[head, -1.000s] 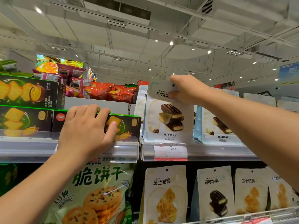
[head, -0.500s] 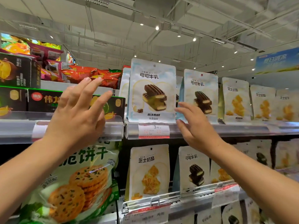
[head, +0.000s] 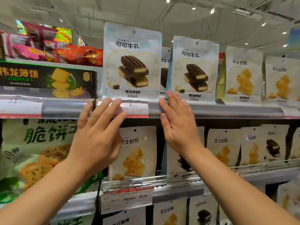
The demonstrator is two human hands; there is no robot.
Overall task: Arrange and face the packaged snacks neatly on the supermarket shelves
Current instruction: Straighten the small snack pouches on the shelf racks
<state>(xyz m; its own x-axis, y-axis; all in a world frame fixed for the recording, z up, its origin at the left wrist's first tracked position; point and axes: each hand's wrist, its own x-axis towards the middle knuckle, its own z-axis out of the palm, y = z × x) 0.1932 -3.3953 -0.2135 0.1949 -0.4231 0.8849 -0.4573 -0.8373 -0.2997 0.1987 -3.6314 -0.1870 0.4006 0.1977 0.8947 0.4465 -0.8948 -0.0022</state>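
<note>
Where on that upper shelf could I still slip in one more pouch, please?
One gap shows: between the front cocoa pouch and the second cocoa pouch, though another pouch sits further back there. Rightward, the cheese pouches stand packed; leftward, the green box abuts.

Grey metal upper shelf (head: 227, 110) — stocked.
Upright white cocoa-biscuit pouches (head: 132, 62), pale cheese-snack pouches (head: 243, 75), dark green cracker box (head: 48, 78) — side by side.

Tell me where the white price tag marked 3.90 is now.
In the head view, the white price tag sits on the grey upper shelf rail, under the front white cocoa-biscuit pouch, between both hands.
</note>
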